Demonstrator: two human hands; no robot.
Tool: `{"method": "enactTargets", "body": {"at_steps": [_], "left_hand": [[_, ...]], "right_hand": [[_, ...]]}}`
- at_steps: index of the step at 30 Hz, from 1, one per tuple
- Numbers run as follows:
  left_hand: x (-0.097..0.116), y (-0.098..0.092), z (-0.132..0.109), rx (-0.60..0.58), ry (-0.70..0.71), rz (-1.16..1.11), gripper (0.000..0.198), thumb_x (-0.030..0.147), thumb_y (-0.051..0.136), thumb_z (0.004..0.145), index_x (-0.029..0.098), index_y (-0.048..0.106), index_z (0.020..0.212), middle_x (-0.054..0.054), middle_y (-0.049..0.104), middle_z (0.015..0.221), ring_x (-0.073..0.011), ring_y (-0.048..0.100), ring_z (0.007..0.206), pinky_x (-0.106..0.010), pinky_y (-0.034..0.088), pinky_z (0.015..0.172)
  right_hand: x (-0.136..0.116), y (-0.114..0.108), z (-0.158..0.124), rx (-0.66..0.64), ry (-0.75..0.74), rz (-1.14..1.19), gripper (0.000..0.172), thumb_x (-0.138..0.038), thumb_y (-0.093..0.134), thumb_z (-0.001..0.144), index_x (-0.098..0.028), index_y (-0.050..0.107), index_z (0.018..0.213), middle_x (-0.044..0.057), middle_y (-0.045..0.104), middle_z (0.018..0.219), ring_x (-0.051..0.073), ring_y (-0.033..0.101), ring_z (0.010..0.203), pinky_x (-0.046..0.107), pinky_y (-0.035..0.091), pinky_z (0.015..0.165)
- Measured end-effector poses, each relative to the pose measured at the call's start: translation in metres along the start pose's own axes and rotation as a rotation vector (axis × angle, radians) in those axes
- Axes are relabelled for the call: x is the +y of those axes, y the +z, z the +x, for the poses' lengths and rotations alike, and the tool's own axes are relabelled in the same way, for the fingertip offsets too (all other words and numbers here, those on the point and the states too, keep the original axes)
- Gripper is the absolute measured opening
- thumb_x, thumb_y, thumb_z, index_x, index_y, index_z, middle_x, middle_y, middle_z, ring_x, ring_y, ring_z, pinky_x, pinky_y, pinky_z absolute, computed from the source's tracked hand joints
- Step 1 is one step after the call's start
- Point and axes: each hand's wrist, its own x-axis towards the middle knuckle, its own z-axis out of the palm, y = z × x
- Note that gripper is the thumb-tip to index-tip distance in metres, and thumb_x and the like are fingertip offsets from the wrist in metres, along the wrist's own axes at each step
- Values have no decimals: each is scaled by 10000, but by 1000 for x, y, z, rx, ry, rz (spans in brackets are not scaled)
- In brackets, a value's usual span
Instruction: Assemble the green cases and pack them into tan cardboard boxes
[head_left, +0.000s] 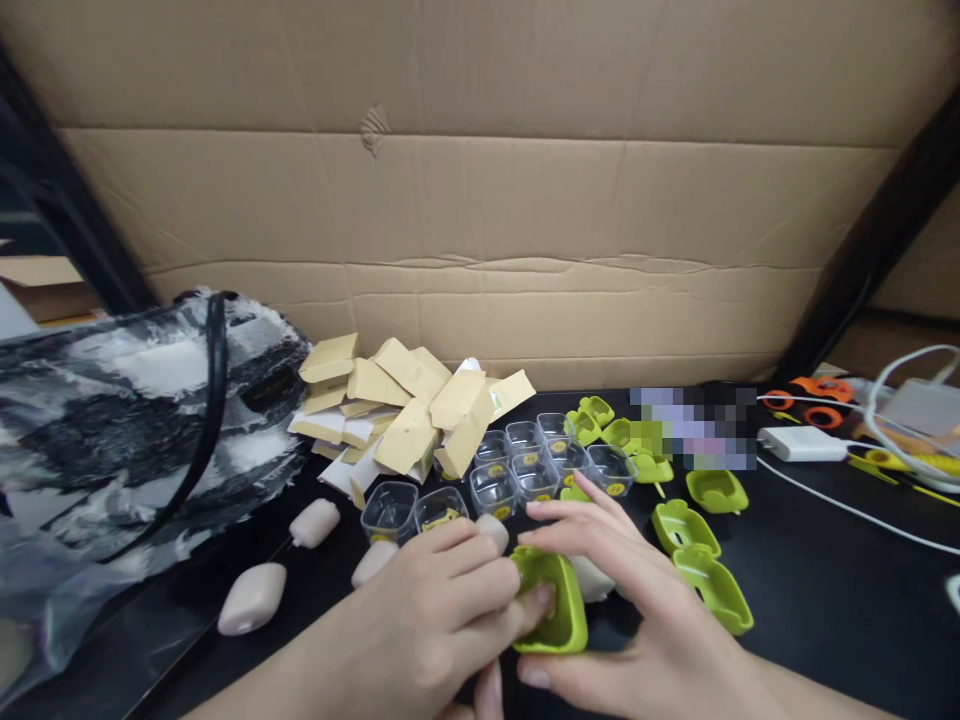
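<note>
My left hand (442,610) and my right hand (637,610) meet over a lime-green plastic case (559,610) low in the middle of the view. The left fingers curl round its left side, with the thumb pressed into its hollow. The right hand cups the case from the right, fingers stretched over its top edge. A pale beige rounded piece (596,580) shows just behind the case, under my right fingers. Beyond the hands stand several small clear plastic cups (525,465) with yellow stickers.
More lime-green cases (712,585) lie to the right on the black table (825,600). Beige rounded pieces (253,597) lie at the left, beside a patterned bag (127,420). A pile of small tan cartons (405,410) sits against the cardboard wall (480,200). A white charger and cables (802,443) lie far right.
</note>
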Motion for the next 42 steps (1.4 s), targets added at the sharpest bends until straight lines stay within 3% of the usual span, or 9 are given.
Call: {"method": "enactTargets", "body": {"at_steps": [9,12,17,23,28,32,35,37,42], "left_hand": [[-1,-1,3,15,21,54,266,70,490,796,93,651,1006,-15,628,729,-162,496,646,-317,422,642],[-1,-1,1,31,18,58,281,111,501,825,110,630,1074,-16,644,770,-170,528,687,-323,423,672],[-4,0,-7,160,-62,-39,446,169,479,799,161,555,1238,-29,591,772,-184,545,696,-338,406,656],[-2,0,-5,82,-30,-14,405,162,454,840,168,541,1235,-46,657,812,-194,543,690,-356,416,642],[3,2,-1,122,-20,7,316,151,483,849,155,609,1139,-40,666,771,-194,558,707,-349,443,674],[1,1,-1,137,-56,48,390,158,470,835,141,570,1212,-40,631,772,-202,567,728,-349,448,696],[-8,-4,-4,271,-129,141,522,89,459,795,110,455,1317,-33,592,787,-186,551,702,-341,446,706],[-17,-9,-6,328,-175,256,488,49,454,814,110,455,1299,-30,585,798,-178,542,697,-329,439,708],[-35,-12,-7,206,-177,514,267,70,482,854,128,596,1088,-38,620,743,-197,559,668,-342,456,682]], "right_hand": [[3,2,-1,0,-52,-18,585,-377,837,633,-223,491,1078,58,739,1030,253,673,1036,508,367,1094],[3,0,0,0,-29,5,573,-389,816,670,-233,475,1104,56,728,1043,250,670,1034,519,356,1094],[-1,-12,3,52,9,33,534,-425,763,746,-269,447,1148,22,713,1046,215,671,1016,454,330,1114],[-3,-17,4,28,-26,15,550,-427,782,728,-268,457,1142,21,724,1019,236,681,986,469,297,1125],[-3,-12,2,-13,-60,60,576,-362,802,724,-241,443,1158,24,710,1030,204,680,987,413,292,1136],[3,-19,6,12,-52,52,518,-347,738,794,-250,432,1200,29,684,1094,204,638,1063,381,341,1099],[22,-34,23,128,53,6,403,-275,649,866,-251,458,1220,56,622,1151,213,590,1100,372,441,995],[46,-44,40,104,178,-68,366,-260,633,868,-229,491,1204,75,578,1154,223,579,1082,385,469,954],[129,-42,87,-109,430,-151,374,-268,688,844,-151,555,1174,93,609,1126,227,614,999,416,506,891]]}}
